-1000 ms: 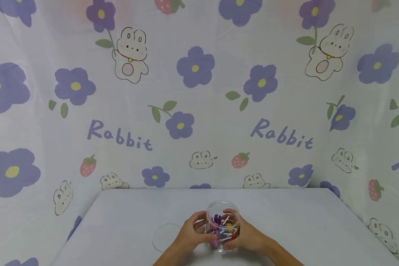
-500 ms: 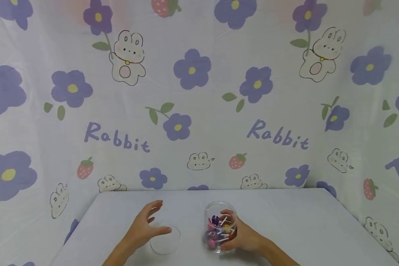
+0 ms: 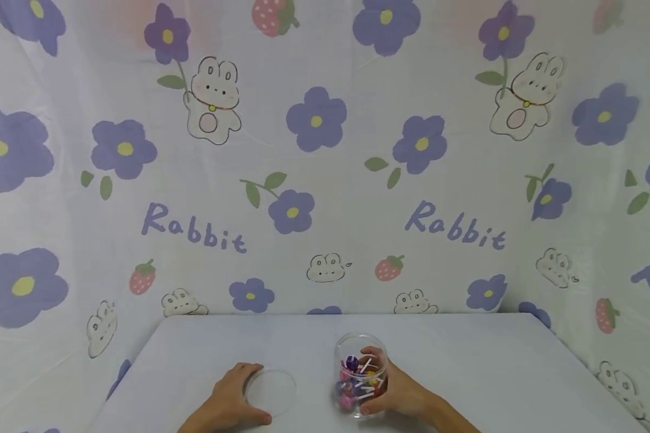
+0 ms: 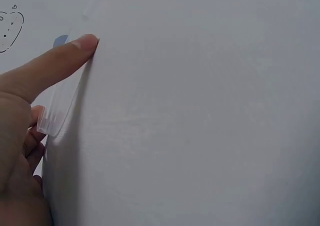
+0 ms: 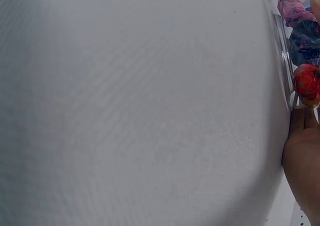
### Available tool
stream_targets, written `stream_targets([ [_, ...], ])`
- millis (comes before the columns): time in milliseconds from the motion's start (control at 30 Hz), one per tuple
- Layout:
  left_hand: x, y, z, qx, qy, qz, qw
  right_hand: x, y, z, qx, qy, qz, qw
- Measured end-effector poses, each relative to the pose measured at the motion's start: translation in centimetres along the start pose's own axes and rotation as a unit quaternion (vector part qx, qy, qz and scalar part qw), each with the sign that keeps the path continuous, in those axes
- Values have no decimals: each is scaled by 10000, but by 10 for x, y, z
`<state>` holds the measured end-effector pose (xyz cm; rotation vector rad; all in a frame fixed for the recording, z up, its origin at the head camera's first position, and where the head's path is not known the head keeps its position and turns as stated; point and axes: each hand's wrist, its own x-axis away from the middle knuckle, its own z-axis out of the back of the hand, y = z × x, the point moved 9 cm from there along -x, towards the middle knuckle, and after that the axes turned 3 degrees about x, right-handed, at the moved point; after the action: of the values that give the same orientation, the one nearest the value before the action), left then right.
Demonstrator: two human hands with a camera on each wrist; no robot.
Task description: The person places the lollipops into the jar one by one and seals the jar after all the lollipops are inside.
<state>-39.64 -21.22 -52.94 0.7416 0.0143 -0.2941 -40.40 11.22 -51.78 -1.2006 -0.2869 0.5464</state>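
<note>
On the white table, my left hand [image 3: 227, 397] curls around the left side of a clear round lid [image 3: 273, 394], thumb at the near rim and fingers at the far rim. The left wrist view shows the lid [image 4: 60, 108] between thumb and fingers, low against the tabletop. To its right, my right hand [image 3: 403, 391] grips a clear round jar [image 3: 349, 345] from the right side. Several lollipops [image 3: 349, 390] with white sticks and pink, purple, red and yellow wrappers fill its lower part. The jar stands upright with its top uncovered. In the right wrist view, wrapped lollipops [image 5: 306, 81] press against its wall.
The white tabletop [image 3: 466, 361] reaches back to a hanging cloth [image 3: 325, 168] printed with purple flowers, strawberries and rabbits. More of this cloth closes in the left and right sides.
My left hand has let go of the jar, swung left with spread fingers, and come down around the lid. The right hand keeps its grip on the jar, which stays in place.
</note>
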Motion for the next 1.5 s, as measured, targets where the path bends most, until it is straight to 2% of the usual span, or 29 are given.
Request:
stream_targets([
  [200,1,-2,2,109,-72,348,9993,-2,3,0,125,31,-122,9998],
  [300,0,5,4,160,-106,319,9993,-1,2,2,150,75,-190,9997],
  [400,-4,21,5,322,-164,121,9993,-1,0,3,119,76,-193,9997],
  [533,-10,50,7,660,-267,-235,9972,2,-4,4,73,83,-51,9999],
  [733,-17,87,12,710,-287,-536,9956,3,-7,4,27,64,121,9999],
  [900,-24,108,11,721,-292,-730,9943,3,-6,2,-4,75,197,9998],
  [1033,-28,118,11,892,-189,-822,9924,3,-5,0,-140,96,165,9997],
  [1133,-29,123,11,1463,-198,-799,9858,3,-3,-1,-185,118,122,9997],
  [1300,-34,130,7,2599,-298,-655,9630,5,-2,-2,-222,141,87,9996],
  [1433,-40,138,4,3093,-299,-594,9486,5,-3,-3,-482,20,192,9986],
  [1500,-44,143,3,3219,-299,-632,9442,5,-3,-3,-570,-31,263,9980],
])
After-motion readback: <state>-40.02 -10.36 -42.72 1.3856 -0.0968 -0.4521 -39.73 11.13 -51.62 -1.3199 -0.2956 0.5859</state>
